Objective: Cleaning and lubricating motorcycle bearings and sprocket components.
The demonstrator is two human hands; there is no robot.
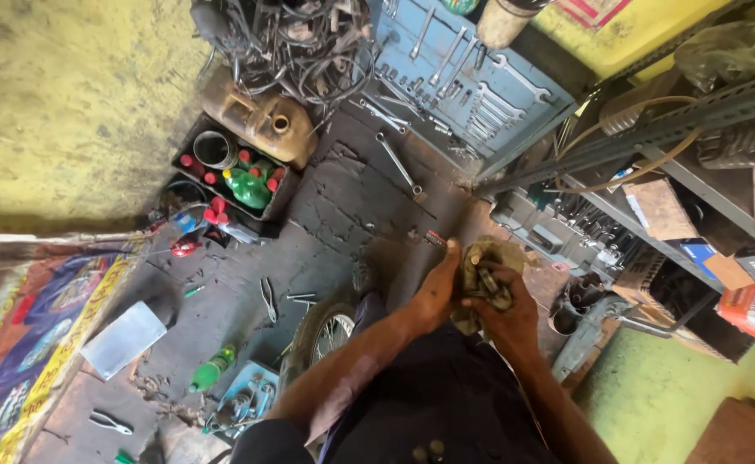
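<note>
Metal part (485,279) sits in a dirty rag (481,258) at the middle of the frame, both hands clenched on it: left hand (436,292), right hand (508,316). Long wrench (397,163) lies above, green bottle (212,369) lower left.

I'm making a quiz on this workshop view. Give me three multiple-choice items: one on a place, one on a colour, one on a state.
1. Where does the long spanner lie?
A. floor
B. shelf
C. crate

2. What colour is the bottle near the wheel?
A. blue
B. green
C. white

3. What are both hands doing?
A. hanging free
B. holding a rag-wrapped metal part
C. gripping pliers

Answers:
1 A, it lies flat on the dark floor.
2 B, its body is green.
3 B, left hand and right hand close around it.
</note>
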